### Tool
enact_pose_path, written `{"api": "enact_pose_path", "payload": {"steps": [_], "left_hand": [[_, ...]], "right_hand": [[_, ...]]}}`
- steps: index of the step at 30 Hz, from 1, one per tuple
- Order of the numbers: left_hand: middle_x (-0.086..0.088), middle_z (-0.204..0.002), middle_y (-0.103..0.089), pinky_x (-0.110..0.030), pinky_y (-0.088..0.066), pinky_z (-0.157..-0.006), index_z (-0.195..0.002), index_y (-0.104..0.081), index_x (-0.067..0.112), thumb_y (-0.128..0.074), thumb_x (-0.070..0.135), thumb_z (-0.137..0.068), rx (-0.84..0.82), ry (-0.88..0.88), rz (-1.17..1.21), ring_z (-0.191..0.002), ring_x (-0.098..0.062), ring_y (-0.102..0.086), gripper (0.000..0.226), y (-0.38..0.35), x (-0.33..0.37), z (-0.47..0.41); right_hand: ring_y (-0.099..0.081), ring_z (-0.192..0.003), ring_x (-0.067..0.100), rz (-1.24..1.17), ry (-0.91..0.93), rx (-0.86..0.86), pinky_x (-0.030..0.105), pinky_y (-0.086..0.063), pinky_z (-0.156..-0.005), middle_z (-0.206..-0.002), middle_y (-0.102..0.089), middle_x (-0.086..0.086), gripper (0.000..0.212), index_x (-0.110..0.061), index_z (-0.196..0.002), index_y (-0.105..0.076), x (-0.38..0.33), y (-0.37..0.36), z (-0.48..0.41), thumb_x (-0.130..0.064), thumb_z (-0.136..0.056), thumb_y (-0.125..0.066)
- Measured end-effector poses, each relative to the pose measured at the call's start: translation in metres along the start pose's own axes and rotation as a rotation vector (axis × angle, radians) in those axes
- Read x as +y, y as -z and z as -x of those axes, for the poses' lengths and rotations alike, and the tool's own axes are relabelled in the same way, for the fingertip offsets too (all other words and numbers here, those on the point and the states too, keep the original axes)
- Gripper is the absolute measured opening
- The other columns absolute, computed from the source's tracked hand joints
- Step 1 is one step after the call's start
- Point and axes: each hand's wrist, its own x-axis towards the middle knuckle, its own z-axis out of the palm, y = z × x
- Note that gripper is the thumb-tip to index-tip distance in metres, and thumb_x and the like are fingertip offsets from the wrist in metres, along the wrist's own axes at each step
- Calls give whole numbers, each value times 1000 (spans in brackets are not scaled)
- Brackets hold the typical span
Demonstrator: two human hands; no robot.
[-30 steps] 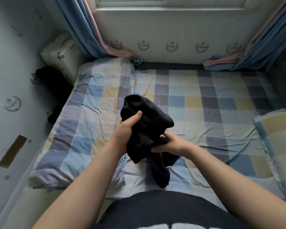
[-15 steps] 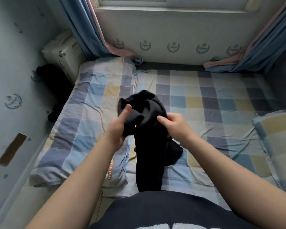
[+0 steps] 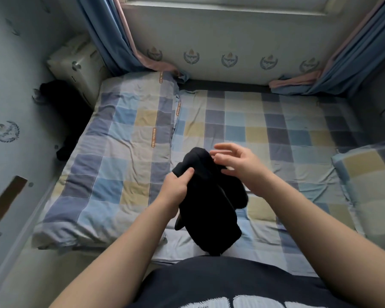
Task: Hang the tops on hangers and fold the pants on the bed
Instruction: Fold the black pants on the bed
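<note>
Black garment (image 3: pixel 207 203) hangs bunched above the bed (image 3: pixel 276 134), the left hand (image 3: pixel 178 185) pinching its upper edge in a closed grip. The right hand (image 3: pixel 240 165) hovers beside it, grip slack and empty; it should find the opposite corner, then shake the cloth flat.

**A small, pale-blue bedroom under a window**

A window sill (image 3: pixel 220 10) runs along the top of the frame, and soft daylight falls from it. Below it is a pale wall (image 3: pixel 209 36) printed with a row of crest emblems (image 3: pixel 229 60). Blue curtains with pink edging hang at the upper left (image 3: pixel 102 34) and the upper right (image 3: pixel 351 63), their hems resting at the head of the bed (image 3: pixel 276 130). The bed fills the middle of the frame, covered in blue, grey and yellow checks. A checked quilt (image 3: pixel 111 156) lies along its left side and a matching pillow (image 3: pixel 369 174) at the right edge. The left wall (image 3: pixel 13 85) bears the same crest (image 3: pixel 7 131) and a brown patch (image 3: pixel 7 197). A white case (image 3: pixel 76 65) stands in the upper-left corner.
</note>
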Motion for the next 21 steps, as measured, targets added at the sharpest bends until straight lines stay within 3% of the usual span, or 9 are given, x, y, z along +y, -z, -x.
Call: {"api": "enact_pose_path", "payload": {"steps": [3, 5, 7, 10, 12, 14, 17, 19, 21], "left_hand": [[-15, -111, -75, -45, -57, -93, -118, -68, 7, -62, 29, -100, 35, 67, 182, -105, -31, -72, 29, -4, 13, 0], [-15, -110, -75, -40, -61, -82, -118, -67, 7, -59, 30, -101, 17, 91, 244, -101, -30, -73, 29, -9, 21, 1], [-14, -108, -76, -35, -61, -72, -117, -67, 8, -58, 31, -102, -9, 135, 319, -98, -28, -75, 28, -14, 30, 2], [-19, -112, -74, -37, -62, -73, -120, -64, 4, -57, 33, -102, -36, 212, 423, -101, -32, -73, 35, -17, 44, 2], [-22, -115, -72, -41, -61, -78, -124, -62, 2, -56, 34, -102, -55, 217, 449, -103, -35, -72, 39, -16, 50, -1], [-19, -120, -71, -40, -61, -81, -129, -61, 2, -54, 35, -103, -64, 175, 468, -108, -33, -71, 43, -12, 53, -5], [-10, -126, -70, -40, -55, -95, -135, -59, 8, -49, 41, -104, -105, 92, 452, -116, -26, -68, 46, 3, 50, -11], [0, -125, -71, -42, -48, -103, -133, -60, 18, -51, 44, -102, -109, 47, 305, -119, -20, -66, 42, 10, 44, -12], [8, -122, -72, -38, -48, -97, -132, -60, 24, -56, 46, -98, -134, 39, 104, -119, -17, -65, 40, 7, 36, -9]], "right_hand": [[-60, -119, 2, 141, -60, -151, 24, -48, -100, -136, -59, -6, 61, -27, -139, -49, 39, 1, 17, -31, -86, -78], [-54, -125, 2, 264, -88, -192, 28, -45, -106, -139, -53, -10, 90, -33, -146, -38, 67, -4, 26, -48, -71, -85], [-51, -129, 8, 399, -121, -145, 36, -43, -108, -140, -52, -12, 100, -39, -145, -35, 92, -12, 27, -60, -59, -83], [-60, -102, -8, 463, -124, -49, 26, -49, -85, -106, -64, -34, 47, -64, -107, -48, 112, -18, 19, -66, -66, -70], [-63, -84, -3, 465, -94, 33, 26, -47, -74, -83, -66, -35, 7, -58, -87, -59, 117, -18, 8, -55, -82, -63], [-60, -72, 5, 454, -66, 65, 33, -45, -71, -67, -64, -27, 15, -43, -78, -63, 113, -13, -1, -39, -92, -62], [-56, -72, 9, 339, -24, 105, 36, -45, -71, -73, -64, -12, 16, -18, -85, -68, 99, -2, -11, -27, -96, -63], [-54, -68, 7, 240, -1, 138, 32, -42, -66, -69, -61, -11, 23, -14, -78, -67, 83, 3, -14, -23, -98, -62], [-56, -69, 8, 151, 2, 151, 32, -45, -66, -72, -64, -7, 25, -13, -79, -69, 66, 2, -18, -24, -100, -60]]}}
